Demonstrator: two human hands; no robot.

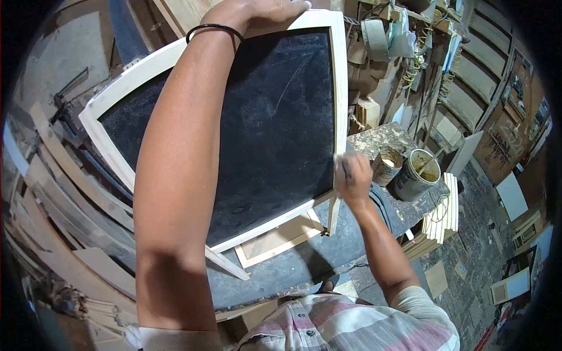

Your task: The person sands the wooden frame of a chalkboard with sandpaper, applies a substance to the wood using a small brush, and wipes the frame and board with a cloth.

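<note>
A pale wooden frame (338, 88) around a black panel (275, 111) stands tilted in front of me, with short wooden legs at its lower side. My left hand (272, 10) reaches across the panel and holds the far rail of the frame; its fingertips are partly cut off by the view's top edge. At the frame's right rail, near the lower corner, my right hand (354, 175) is closed around a small dark thing, too blurred to name. A second, smaller wooden frame (278, 240) lies below the panel on the grey worktop (257, 284).
To the right, a tin (386, 167) and a bucket (417, 175) with a stick in it stand on the bench. Stacked wooden strips (439, 219) lie beside them. Curved boards (76, 193) crowd the left. Tools and coiled hoses hang at the back wall.
</note>
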